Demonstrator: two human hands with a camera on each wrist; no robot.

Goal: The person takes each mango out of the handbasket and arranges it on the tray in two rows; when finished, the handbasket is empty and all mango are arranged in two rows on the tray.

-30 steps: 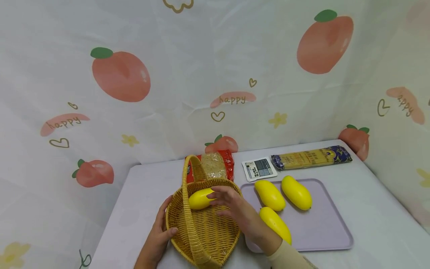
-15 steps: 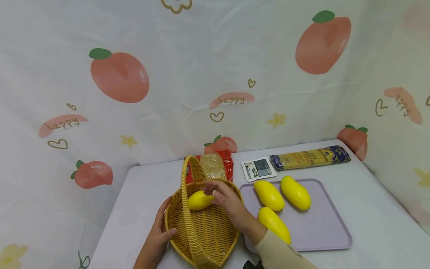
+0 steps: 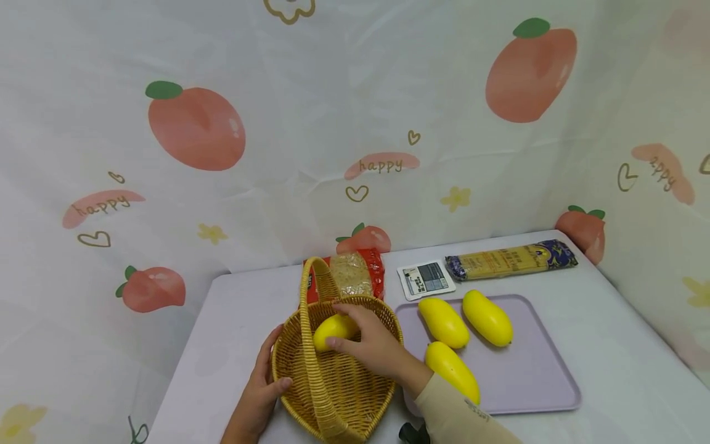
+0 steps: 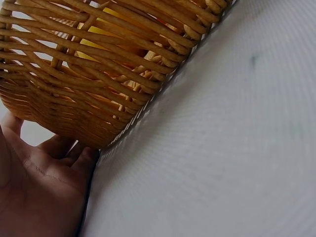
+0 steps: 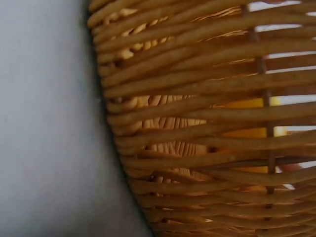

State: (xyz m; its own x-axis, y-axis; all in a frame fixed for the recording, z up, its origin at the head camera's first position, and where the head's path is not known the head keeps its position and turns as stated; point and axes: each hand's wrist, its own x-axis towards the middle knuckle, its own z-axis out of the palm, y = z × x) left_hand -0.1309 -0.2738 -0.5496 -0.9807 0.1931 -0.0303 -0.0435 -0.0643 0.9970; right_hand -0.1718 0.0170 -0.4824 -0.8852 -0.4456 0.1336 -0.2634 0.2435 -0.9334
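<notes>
A heart-shaped wicker basket [image 3: 357, 394] with a tall arched handle stands on the table. My left hand [image 3: 261, 385] grips its left side, thumb over the rim and fingers along the outer wall. Inside, near the back, lies a yellow mango [image 3: 327, 335]. My right hand [image 3: 373, 345] reaches in over the right rim and holds this mango between thumb and fingers, covering its right end. In the left wrist view, the hand [image 4: 42, 177] is against the woven wall [image 4: 98, 74]. Through the weave in the right wrist view, the mango [image 5: 244, 133] shows as yellow patches.
Right of the basket is a pale purple tray [image 3: 527, 376] bearing three mangoes [image 3: 488, 317]. Behind stand a red package [image 3: 378, 271], a small white packet [image 3: 427, 279] and a long noodle pack [image 3: 510, 261]. A patterned cloth [image 3: 310, 123] hangs at the back.
My right hand has come down into the basket from above the mango and closed its thumb and fingers on it. The mango has turned slightly. The left hand stays at the basket's side.
</notes>
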